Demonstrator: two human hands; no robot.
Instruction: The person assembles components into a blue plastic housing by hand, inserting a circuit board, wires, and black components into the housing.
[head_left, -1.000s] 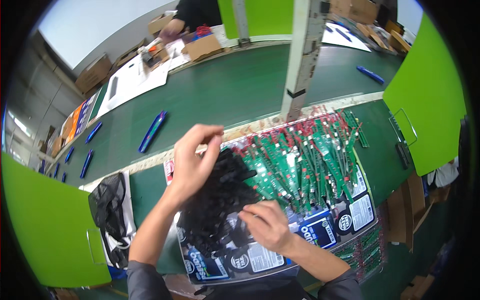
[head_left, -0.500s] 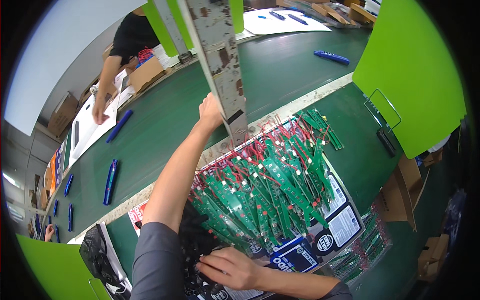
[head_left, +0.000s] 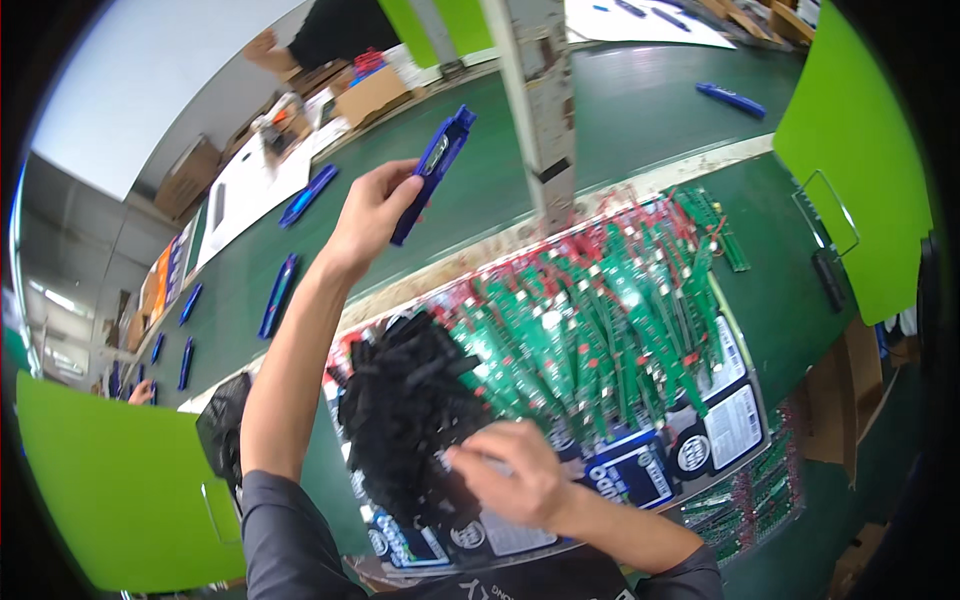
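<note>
My left hand [head_left: 378, 215] is closed around a long, narrow blue plastic casing [head_left: 438, 160], held tilted above the green conveyor belt [head_left: 490, 130]. My right hand [head_left: 515, 472] is at the right edge of a heap of small black strip-like pieces [head_left: 405, 400]. Its thumb and fingers are pressed together; whatever may be between them is too small and blurred to name. Just right of the heap lies a dense bunch of narrow green circuit boards [head_left: 570, 340] with red wires at their far ends. Both piles rest on a printed cardboard sheet [head_left: 735, 425].
More blue casings [head_left: 278, 295] lie along the belt, one [head_left: 730, 100] at the far right. A worn metal post [head_left: 540, 110] rises at the belt's near edge. Green panels [head_left: 850, 160] flank the table. Across the belt is another person's arm [head_left: 275, 52] near cardboard boxes [head_left: 372, 98].
My left hand has come out from beside the post, now with a blue casing in it. The view has shifted, showing more of the black heap. The person opposite has drawn their arm back.
</note>
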